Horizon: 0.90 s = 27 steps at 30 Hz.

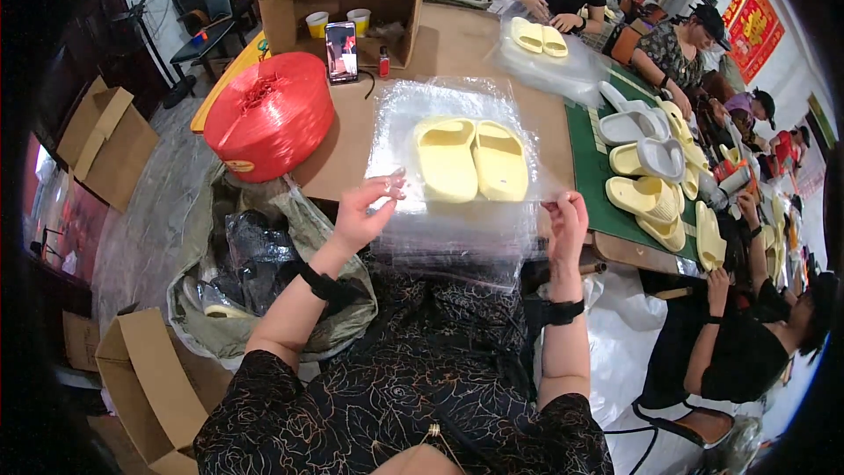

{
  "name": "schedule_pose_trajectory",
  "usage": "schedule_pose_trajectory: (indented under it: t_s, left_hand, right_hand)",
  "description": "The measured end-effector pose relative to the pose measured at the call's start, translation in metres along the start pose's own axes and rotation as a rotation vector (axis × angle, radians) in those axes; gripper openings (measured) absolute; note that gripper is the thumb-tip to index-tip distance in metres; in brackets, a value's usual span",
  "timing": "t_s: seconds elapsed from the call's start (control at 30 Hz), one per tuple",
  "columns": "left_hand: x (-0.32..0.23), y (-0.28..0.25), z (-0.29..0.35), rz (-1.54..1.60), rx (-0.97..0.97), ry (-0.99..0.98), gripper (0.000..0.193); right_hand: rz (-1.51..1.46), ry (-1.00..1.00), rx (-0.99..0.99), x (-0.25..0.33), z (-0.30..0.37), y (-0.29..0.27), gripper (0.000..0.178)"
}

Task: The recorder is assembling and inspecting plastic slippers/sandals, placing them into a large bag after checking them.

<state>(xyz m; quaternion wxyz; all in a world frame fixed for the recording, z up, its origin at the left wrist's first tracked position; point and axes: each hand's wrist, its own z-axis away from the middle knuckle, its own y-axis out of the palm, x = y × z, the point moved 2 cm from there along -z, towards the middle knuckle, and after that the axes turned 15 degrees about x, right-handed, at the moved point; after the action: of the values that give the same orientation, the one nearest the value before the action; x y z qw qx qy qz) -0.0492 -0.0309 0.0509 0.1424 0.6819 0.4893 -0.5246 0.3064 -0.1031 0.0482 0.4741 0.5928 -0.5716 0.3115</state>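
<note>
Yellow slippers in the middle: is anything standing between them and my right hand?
Only clear plastic film; the right hand seems to pinch its edge beside the yellow slippers. Nothing else visible stands between.

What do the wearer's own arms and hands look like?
The left hand and right hand are gloveless. Each wrist wears a wide black strap, and short black fabric sleeves with a fine, pale, floral-like line pattern cover the upper arms.

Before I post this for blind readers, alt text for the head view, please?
A person's left hand and right hand touch clear plastic, two yellow slippers between them. A red roll lies left; more slippers rest on a green mat.
</note>
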Motion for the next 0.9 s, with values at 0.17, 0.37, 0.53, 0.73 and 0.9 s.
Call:
schedule_pose_trajectory:
  t_s: [0.17,0.37,0.53,0.73,0.9]
  left_hand:
    - [-0.003,0.023,0.005,-0.028,0.055,0.185,0.014]
    - [0.012,0.032,0.015,0.359,-0.097,-0.001,0.016]
    - [0.026,0.029,0.008,1.142,-0.133,-0.285,0.036]
    - [0.000,0.029,0.001,1.097,0.025,-0.425,0.042]
    - [-0.001,0.039,0.005,0.938,-0.015,-0.476,0.045]
  right_hand:
    - [-0.382,0.347,-0.265,-0.037,0.005,0.017,0.029]
    - [-0.281,0.449,-0.066,-0.037,0.006,0.027,0.047]
    - [-0.266,0.393,0.053,-0.028,0.012,0.045,0.057]
    - [-0.231,0.290,0.103,-0.016,0.022,0.067,0.066]
    - [0.163,0.164,0.103,0.016,0.032,0.087,0.073]
